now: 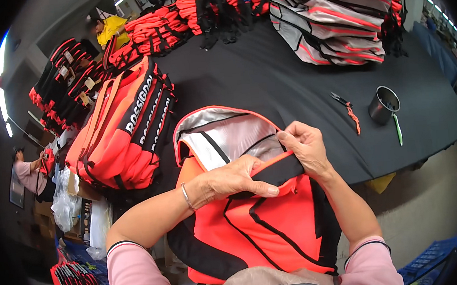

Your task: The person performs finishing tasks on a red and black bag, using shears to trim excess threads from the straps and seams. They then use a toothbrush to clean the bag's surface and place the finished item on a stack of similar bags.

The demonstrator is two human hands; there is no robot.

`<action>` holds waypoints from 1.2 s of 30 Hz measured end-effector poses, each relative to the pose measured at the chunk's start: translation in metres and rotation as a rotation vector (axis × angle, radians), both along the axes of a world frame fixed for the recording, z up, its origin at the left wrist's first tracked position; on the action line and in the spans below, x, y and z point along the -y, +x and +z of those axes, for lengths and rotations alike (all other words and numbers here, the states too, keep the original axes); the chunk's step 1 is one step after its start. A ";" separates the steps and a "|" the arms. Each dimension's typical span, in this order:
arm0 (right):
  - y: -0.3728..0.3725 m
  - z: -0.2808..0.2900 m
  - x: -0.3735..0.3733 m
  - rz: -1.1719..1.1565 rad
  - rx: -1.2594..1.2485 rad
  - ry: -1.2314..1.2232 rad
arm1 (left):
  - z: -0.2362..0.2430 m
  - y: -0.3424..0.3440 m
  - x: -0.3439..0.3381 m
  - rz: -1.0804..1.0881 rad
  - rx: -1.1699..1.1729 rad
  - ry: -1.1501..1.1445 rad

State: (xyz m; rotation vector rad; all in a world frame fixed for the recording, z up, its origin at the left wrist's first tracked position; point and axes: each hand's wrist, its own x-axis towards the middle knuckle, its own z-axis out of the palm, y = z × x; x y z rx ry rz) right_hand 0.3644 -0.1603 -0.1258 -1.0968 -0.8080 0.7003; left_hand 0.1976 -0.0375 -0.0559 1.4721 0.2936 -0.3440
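Observation:
A bright red-orange and black backpack (261, 225) lies in front of me at the table's near edge. Its top gapes, showing a silvery grey lining (223, 137) with black seam tape. My left hand (236, 178) grips the near rim of the opening, thumb outside on a black band and fingertips hidden inside. At the right corner of the opening, my right hand (305, 145) pinches the edge between thumb and fingers. Whether a zip pull is in that pinch is hidden.
Stacked red-black backpacks (127, 128) stand at left; grey-lined ones (331, 19) are piled far right. Thread snips (340, 101) with an orange cord, a metal cup (384, 105) and a green-handled tool (398, 129) lie on the black-covered table (234, 73). Two people work at left.

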 end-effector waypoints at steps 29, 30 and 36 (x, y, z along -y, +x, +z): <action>-0.008 0.019 0.004 -0.088 -0.018 0.200 | 0.033 0.008 0.016 0.077 0.126 0.004; -0.006 0.016 0.003 -0.101 0.002 0.189 | 0.037 0.013 0.016 0.099 0.119 0.057; 0.018 0.024 -0.002 -0.057 0.204 -0.016 | 0.031 0.031 -0.027 -0.058 0.042 0.451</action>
